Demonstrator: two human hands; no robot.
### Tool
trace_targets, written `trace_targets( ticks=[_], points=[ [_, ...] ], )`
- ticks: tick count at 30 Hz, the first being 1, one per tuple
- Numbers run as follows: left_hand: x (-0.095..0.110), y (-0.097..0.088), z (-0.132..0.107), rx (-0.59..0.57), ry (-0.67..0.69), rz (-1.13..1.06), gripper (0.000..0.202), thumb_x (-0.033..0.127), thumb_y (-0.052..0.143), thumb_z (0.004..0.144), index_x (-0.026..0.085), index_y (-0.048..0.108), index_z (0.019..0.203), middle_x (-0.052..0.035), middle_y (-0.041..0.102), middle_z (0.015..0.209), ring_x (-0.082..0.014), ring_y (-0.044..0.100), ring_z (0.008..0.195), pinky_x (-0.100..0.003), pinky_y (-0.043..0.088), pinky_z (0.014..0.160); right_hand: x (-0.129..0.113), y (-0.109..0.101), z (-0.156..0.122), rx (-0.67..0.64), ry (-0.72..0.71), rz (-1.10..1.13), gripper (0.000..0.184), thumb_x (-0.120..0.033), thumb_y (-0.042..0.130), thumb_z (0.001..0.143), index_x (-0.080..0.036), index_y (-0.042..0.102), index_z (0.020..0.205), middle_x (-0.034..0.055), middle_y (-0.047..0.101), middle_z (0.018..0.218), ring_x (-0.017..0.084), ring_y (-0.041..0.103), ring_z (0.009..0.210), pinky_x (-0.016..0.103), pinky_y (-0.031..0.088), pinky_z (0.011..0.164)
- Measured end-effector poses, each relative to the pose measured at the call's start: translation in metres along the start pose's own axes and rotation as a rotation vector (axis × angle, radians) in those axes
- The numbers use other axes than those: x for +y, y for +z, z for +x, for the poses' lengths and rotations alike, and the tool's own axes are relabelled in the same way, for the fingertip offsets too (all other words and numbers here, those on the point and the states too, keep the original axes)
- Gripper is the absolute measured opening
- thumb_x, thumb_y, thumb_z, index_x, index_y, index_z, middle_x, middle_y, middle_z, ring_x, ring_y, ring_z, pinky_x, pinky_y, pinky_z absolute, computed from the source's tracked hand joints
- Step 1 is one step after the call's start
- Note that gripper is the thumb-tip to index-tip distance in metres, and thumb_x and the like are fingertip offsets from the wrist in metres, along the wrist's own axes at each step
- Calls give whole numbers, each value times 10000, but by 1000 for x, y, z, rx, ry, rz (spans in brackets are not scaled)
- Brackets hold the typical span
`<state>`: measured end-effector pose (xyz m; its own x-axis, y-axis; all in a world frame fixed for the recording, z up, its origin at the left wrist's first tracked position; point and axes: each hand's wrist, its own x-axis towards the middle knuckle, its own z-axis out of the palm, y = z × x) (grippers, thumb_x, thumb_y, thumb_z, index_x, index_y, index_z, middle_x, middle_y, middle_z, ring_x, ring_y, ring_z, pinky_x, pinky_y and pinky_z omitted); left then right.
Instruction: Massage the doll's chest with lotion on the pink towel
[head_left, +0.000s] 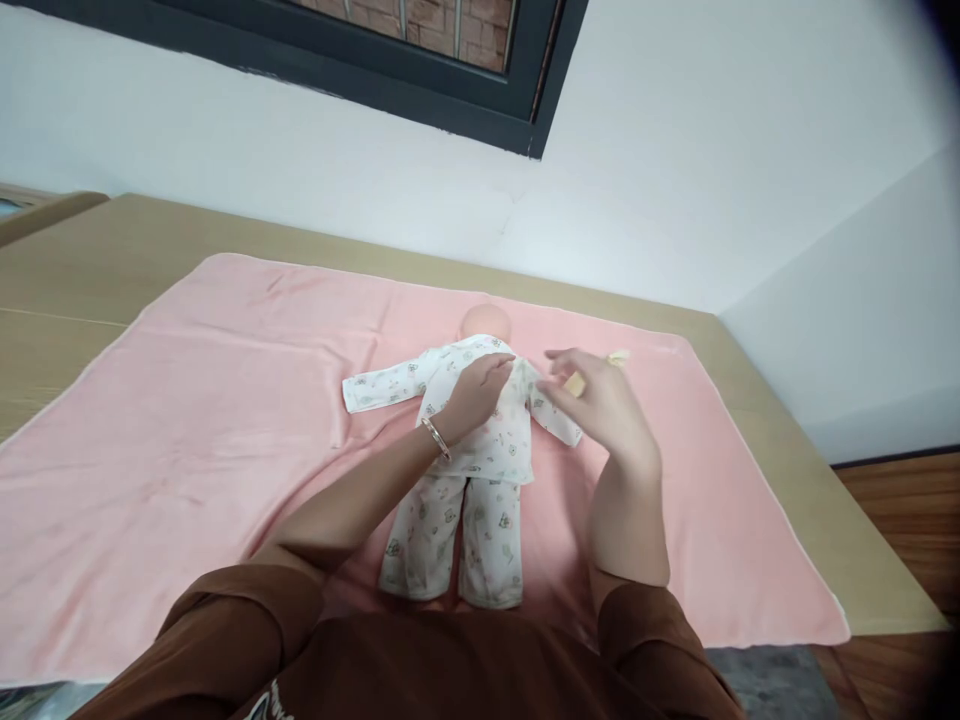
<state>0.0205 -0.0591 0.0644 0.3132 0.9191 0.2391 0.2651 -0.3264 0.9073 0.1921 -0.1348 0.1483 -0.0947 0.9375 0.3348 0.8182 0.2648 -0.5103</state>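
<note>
A baby doll lies on a pink blanket, its smooth bald head toward the wall. It wears a white patterned shirt and matching trousers; one sleeve stretches out to the left. My left hand, with a bracelet at the wrist, rests over the shirt's chest, fingers extended toward the collar. Above the right sleeve hovers my right hand, thumb and fingers apart. Partly hidden behind that hand is a small pale yellow object; I cannot make out its kind.
The pink blanket spreads over a light wooden table, with some wrinkles left of the doll. Behind the table rises a white wall with a dark-framed window. The table's right edge drops to a wooden floor.
</note>
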Motion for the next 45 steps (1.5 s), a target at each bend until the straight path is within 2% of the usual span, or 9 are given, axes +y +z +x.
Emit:
trace_targets(
  ticks=[4, 8, 13, 15, 20, 25, 33, 39, 45],
  points=[
    [20, 32, 8, -176, -52, -242, 282, 376, 483, 941, 205, 707, 930, -44, 742, 1082, -217, 657, 1100, -362, 498, 1028, 39, -33, -6, 534, 194, 90, 136, -264, 541, 856, -260, 501, 727, 67, 759, 1079, 241, 716, 1068, 423, 549, 934],
    [40, 65, 29, -370, -383, -657, 249, 354, 525, 912, 168, 686, 956, -92, 730, 1055, -209, 690, 1000, -352, 521, 965, 95, -43, -1, 679, 259, 115, 54, -204, 497, 782, -244, 512, 748, 126, 732, 1161, 247, 725, 1072, 442, 552, 949],
    [51, 100, 63, -346, -971, -1104, 349, 337, 432, 935, 131, 601, 1160, -163, 682, 1144, -212, 710, 934, -310, 579, 796, 115, -44, 5, 503, 334, -24, 493, -210, 513, 766, -176, 618, 1246, 172, 600, 1418, 280, 679, 1178, 474, 541, 991],
    [52, 109, 73, -272, -1020, -1170, 376, 304, 423, 929, 123, 575, 1222, -176, 674, 1147, -227, 710, 953, -318, 589, 776, 109, -41, 7, 349, 324, -90, 562, -227, 522, 794, -153, 592, 1347, 172, 562, 1465, 295, 642, 1241, 491, 505, 1057],
    [55, 116, 80, -267, -1003, -1238, 441, 283, 384, 947, 75, 543, 1302, -198, 681, 1134, -252, 707, 992, -344, 599, 820, 100, -28, 12, 52, 280, -150, 461, -125, 432, 838, -135, 704, 1209, 144, 652, 1367, 289, 513, 1393, 493, 361, 1200],
    [60, 101, 70, -307, -982, -1222, 517, 298, 380, 956, 30, 495, 1383, -223, 660, 1219, -258, 681, 1108, -325, 592, 862, 106, -24, 13, 71, 315, -99, 431, -102, 432, 824, -178, 749, 1105, 118, 659, 1363, 281, 531, 1378, 480, 392, 1178],
    [43, 45, 11, -451, -961, -1231, 499, 306, 448, 937, 39, 548, 1347, -216, 632, 1334, -283, 642, 1230, -350, 546, 974, 77, -9, 21, 399, 264, -35, 180, -189, 542, 814, -204, 716, 861, 108, 729, 1245, 290, 613, 1288, 505, 455, 1102],
    [33, -3, -2, -278, -940, -1341, 380, 254, 401, 955, 44, 628, 1176, -188, 724, 1084, -249, 722, 1005, -372, 551, 946, 18, 41, 17, 387, -98, 161, 128, -204, 581, 875, -234, 689, 812, 25, 796, 969, 218, 760, 982, 533, 441, 1139],
    [29, -34, 1, -53, -892, -1395, 235, 194, 432, 928, 109, 651, 949, -87, 710, 821, -189, 697, 747, -338, 568, 810, -3, 84, 15, 349, -318, 210, 143, -184, 615, 923, -269, 710, 858, -10, 795, 934, 205, 748, 1020, 535, 483, 1098]
  ],
)
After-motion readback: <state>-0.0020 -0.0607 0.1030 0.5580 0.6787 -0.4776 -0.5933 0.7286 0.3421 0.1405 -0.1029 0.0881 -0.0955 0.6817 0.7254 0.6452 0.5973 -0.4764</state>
